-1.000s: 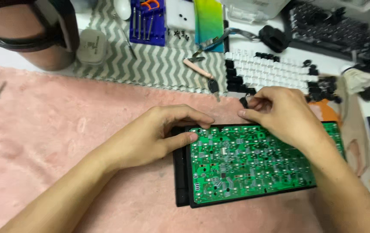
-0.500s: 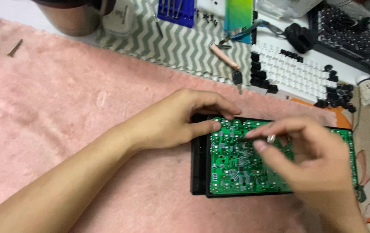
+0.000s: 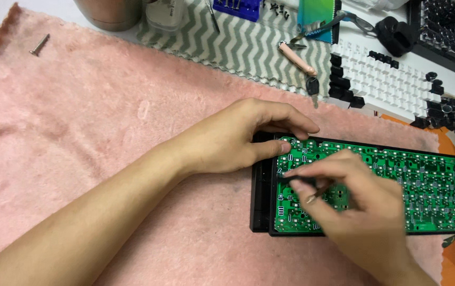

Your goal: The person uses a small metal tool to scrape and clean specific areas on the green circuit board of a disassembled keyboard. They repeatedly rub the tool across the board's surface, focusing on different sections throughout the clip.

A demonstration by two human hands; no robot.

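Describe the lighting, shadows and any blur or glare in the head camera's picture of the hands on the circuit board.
Head view: even, soft light; only faint shadows under the left hand and right hand; the green circuit board shows small glints on its solder pads; the right hand's fingers look slightly motion-blurred; far clutter stays fairly sharp.

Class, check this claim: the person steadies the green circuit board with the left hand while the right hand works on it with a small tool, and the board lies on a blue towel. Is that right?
Not quite. In the head view the towel under the green circuit board is pink, not blue. The rest holds: the left hand steadies the board and the right hand works on it with a small tool.
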